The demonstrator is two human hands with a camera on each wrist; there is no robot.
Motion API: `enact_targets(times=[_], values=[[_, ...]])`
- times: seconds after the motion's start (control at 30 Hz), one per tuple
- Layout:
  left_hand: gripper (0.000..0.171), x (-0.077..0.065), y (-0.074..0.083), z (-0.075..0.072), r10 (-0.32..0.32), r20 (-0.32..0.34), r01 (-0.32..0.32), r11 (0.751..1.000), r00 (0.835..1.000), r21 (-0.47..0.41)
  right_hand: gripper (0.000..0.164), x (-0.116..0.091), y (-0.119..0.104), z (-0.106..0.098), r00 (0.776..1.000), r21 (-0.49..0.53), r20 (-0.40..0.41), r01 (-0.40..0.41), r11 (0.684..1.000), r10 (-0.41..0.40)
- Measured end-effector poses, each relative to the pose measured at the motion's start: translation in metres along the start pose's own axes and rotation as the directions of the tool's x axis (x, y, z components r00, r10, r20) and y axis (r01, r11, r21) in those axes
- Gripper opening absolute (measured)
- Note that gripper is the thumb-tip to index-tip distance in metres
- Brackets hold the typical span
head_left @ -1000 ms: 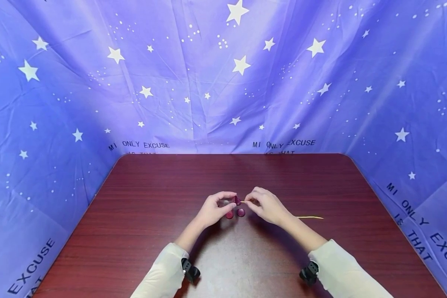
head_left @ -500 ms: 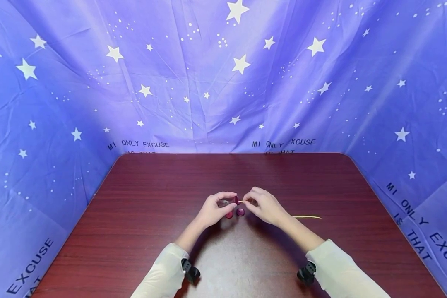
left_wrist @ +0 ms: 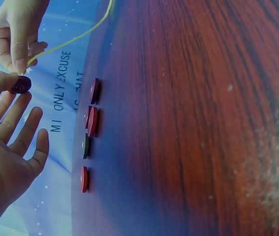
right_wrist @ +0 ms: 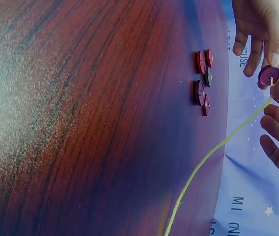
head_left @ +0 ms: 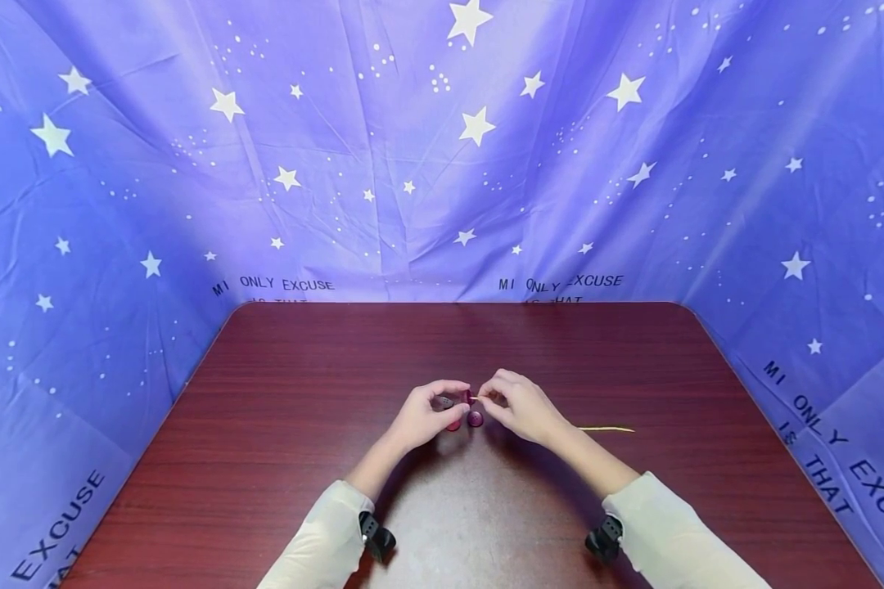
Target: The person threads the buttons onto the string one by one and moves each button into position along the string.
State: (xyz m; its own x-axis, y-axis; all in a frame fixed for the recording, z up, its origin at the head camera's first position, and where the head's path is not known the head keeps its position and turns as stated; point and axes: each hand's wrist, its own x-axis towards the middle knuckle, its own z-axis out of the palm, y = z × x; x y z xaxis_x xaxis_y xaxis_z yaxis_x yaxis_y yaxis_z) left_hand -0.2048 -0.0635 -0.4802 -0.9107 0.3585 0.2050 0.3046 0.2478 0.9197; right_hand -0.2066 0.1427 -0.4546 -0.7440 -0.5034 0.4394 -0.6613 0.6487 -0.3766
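My left hand (head_left: 423, 415) pinches a dark purple button (right_wrist: 269, 75) by its edge between thumb and forefinger, its other fingers spread in the left wrist view. Facing it, my right hand (head_left: 525, 406) pinches a yellow string (right_wrist: 198, 167) close to its end. The tip of the string meets the button's face at its holes. From the right fingers the string trails down, and its far part lies on the table right of my right forearm in the head view. Both hands are held above the tabletop.
Several loose buttons lie on the dark red wooden table (head_left: 302, 474) beneath the hands: a purple button (head_left: 475, 419), a red button (left_wrist: 84, 179) and a dark green button (left_wrist: 86, 146) among them. A blue star-patterned curtain (head_left: 383, 164) surrounds the table's back and sides.
The right hand has shifted slightly left toward the button, bringing the string with it. The held button has turned more edge-on to the head view. The left hand stays nearly still.
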Motion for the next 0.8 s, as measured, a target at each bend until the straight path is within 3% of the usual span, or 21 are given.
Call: enact_targets(times=[0.33, 0.6, 0.8], values=[[0.030, -0.001, 0.003, 0.002, 0.015, 0.004, -0.015, 1.000, 1.000, -0.015, 0.004, 0.000, 0.000, -0.001, 1.000, 0.000, 0.014, 0.000, 1.000, 0.000], [0.030, -0.010, 0.042, -0.004, -0.017, 0.033, 0.018, 1.000, 0.999, -0.020, 0.004, 0.001, 0.000, 0.000, 1.000, -0.005, 0.001, 0.017, 1.000, -0.017], [0.030, -0.010, 0.042, -0.004, -0.025, 0.039, 0.026, 0.999, 0.999, -0.025, 0.003, 0.001, -0.002, 0.000, 1.000, 0.001, 0.003, 0.017, 1.000, -0.017]])
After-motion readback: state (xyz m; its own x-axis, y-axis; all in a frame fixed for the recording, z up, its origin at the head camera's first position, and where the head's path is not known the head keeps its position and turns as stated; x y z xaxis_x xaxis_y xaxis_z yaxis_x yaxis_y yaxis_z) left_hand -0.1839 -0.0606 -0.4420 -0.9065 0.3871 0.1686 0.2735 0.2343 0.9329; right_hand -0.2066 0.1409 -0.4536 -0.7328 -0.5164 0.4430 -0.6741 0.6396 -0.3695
